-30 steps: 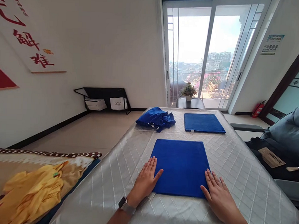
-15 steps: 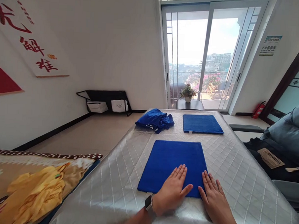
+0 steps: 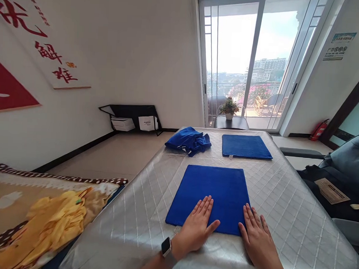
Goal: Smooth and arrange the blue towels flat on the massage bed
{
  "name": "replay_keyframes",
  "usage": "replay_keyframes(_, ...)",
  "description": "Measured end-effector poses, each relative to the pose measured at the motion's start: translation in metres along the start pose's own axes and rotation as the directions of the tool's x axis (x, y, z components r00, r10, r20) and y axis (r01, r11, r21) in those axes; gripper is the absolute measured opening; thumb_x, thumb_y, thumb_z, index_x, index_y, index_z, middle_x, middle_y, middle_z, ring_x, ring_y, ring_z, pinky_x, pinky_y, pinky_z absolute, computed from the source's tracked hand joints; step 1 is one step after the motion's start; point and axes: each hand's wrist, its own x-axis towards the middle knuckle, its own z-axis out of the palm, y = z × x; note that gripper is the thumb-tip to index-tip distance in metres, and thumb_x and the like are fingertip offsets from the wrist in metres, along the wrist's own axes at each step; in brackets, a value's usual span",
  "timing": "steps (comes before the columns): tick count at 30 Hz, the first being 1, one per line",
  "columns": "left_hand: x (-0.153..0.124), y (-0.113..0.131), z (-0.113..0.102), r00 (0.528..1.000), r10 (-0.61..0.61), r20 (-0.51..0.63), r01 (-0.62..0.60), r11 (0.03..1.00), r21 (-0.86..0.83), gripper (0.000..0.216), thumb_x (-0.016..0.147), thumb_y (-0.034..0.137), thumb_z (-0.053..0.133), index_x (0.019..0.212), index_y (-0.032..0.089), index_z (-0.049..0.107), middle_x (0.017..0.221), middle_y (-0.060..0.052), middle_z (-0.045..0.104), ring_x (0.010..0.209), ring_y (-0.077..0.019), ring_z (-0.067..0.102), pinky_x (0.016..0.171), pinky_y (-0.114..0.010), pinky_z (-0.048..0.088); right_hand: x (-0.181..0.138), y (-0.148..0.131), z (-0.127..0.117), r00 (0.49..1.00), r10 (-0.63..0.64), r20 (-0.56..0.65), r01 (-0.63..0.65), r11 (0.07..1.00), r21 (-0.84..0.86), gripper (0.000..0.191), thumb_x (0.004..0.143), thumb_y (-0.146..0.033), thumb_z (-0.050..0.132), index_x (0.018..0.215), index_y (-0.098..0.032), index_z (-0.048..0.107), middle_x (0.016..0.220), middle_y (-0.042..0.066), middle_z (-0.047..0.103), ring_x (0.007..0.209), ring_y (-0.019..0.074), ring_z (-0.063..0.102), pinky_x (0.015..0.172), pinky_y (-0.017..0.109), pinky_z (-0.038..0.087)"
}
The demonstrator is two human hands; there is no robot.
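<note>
A folded blue towel lies flat on the silver quilted table right in front of me. My left hand, with a watch on its wrist, rests palm down on the towel's near edge, fingers stretched out. My right hand lies flat at the towel's near right corner, fingers spread, mostly on the table cover. Neither hand holds anything. Farther back a second folded blue towel lies flat at the right, and a crumpled heap of blue towels sits at the left.
A yellow cloth lies on a patterned cover at the lower left. Beyond the table's far end stand a potted plant on a small dark table and glass balcony doors. A grey sofa with a card on it is at the right.
My left hand slid from the towel's left edge onto its near middle, then drew back slightly leftward. The right hand stayed at the near right corner. The view shifted a little.
</note>
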Motion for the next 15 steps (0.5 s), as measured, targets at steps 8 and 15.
replay_keyframes(8, -0.061, -0.082, 0.008, 0.946, -0.280, -0.166, 0.295, 0.952, 0.078, 0.078, 0.102, 0.061, 0.029, 0.159, 0.019, -0.003, 0.165, -0.012, 0.017, 0.151, -0.0279, 0.021, 0.121, -0.052, 0.027, 0.001, 0.002, 0.006, 1.000, -0.006, -0.017, 0.006, 1.000, -0.029, 0.067, 0.100, -0.050, 0.018, 0.156, -0.016, 0.032, 0.163, 0.004, 0.024, 0.152, 0.0228, 0.017, 0.124, 0.049, 0.014)
replay_keyframes(15, -0.063, -0.081, 0.015, 0.901, -0.344, -0.264, 0.360, 0.933, 0.016, 0.077, 0.102, 0.060, 0.028, 0.160, 0.016, 0.004, 0.164, -0.014, 0.021, 0.150, -0.0284, 0.025, 0.121, -0.052, 0.029, -0.001, 0.005, 0.007, 0.999, -0.040, -0.015, 0.037, 0.990, -0.134, 0.067, 0.101, -0.049, 0.014, 0.155, -0.015, 0.032, 0.163, 0.004, 0.023, 0.152, 0.0227, 0.017, 0.123, 0.049, 0.017)
